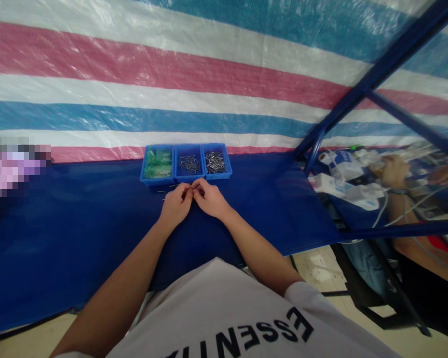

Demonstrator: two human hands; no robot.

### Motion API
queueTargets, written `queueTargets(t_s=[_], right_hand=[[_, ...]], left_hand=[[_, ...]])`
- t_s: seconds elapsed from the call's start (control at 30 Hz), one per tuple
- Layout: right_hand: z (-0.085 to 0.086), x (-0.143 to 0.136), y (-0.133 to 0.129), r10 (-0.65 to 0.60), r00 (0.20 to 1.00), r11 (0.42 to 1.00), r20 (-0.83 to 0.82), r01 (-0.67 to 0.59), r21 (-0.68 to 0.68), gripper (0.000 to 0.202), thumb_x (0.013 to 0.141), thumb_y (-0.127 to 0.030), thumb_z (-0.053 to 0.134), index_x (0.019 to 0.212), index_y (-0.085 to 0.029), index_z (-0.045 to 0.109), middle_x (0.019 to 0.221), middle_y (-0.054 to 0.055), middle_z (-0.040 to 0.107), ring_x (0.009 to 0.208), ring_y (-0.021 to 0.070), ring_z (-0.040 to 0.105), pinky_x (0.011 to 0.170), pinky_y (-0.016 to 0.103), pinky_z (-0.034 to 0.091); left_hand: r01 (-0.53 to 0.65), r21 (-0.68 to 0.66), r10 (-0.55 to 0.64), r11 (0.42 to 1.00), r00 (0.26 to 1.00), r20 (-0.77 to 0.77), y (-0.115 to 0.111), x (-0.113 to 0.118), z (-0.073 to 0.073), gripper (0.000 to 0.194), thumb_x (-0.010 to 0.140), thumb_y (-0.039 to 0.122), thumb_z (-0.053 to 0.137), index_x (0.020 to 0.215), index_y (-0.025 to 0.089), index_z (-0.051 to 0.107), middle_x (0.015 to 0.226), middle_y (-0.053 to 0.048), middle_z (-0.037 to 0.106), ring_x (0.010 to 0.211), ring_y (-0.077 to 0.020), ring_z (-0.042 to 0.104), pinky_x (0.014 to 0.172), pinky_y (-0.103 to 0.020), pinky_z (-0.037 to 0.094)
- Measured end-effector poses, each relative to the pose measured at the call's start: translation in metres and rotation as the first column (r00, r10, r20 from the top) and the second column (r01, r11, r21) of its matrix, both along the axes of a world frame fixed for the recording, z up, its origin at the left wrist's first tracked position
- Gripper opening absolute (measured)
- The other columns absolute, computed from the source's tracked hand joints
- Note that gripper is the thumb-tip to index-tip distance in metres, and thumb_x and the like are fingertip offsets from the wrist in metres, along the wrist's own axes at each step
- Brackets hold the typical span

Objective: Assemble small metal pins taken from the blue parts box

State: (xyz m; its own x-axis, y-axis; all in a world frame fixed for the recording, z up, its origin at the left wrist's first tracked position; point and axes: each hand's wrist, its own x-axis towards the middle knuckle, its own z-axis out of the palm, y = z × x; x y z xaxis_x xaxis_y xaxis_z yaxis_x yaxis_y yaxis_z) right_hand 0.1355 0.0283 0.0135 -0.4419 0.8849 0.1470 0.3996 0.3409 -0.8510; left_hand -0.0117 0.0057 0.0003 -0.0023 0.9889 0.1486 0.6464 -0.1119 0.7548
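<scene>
My left hand (pixel 177 203) and my right hand (pixel 209 198) meet fingertip to fingertip just in front of three joined blue bins. Both are closed in a pinch; what lies between the fingertips is too small to make out. A few thin metal pins (pixel 162 192) lie on the blue table beside my left hand. The left bin (pixel 145 166) holds green-looking packets (pixel 158 164). Loose metal pins (pixel 188 163) lie in the middle bin (pixel 176 174). Many short metal pieces (pixel 215 162) fill much of the right bin (pixel 228 167).
The blue table (pixel 78 223) runs against a striped tarp (pixel 171 112). A blue metal frame (pixel 332 109) rises at the right. Beyond it, a person's hands and arms are over white boxes (pixel 343 189) and cables. A blurred pink shape (pixel 11 171) is at the far left.
</scene>
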Motion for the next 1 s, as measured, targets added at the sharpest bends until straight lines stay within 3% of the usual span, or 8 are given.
queueTargets(t_s=[1.0], right_hand=[[-0.0018, 0.0003, -0.0001, 0.013, 1.0, 1.0, 0.009, -0.013, 0.019, 0.014, 0.091, -0.022, 0.042, 0.102, -0.022, 0.05, 0.081, -0.001, 0.064, 0.073, 0.0141, 0.064, 0.071, 0.025, 0.046]], left_hand=[[0.002, -0.009, -0.002, 1.0, 1.0, -0.007, 0.0001, 0.0004, 0.0003, 0.023, 0.089, 0.034, 0.042, 0.091, 0.02, 0.06, 0.074, -0.001, 0.066, 0.064, -0.0148, 0.059, 0.062, -0.026, 0.042]])
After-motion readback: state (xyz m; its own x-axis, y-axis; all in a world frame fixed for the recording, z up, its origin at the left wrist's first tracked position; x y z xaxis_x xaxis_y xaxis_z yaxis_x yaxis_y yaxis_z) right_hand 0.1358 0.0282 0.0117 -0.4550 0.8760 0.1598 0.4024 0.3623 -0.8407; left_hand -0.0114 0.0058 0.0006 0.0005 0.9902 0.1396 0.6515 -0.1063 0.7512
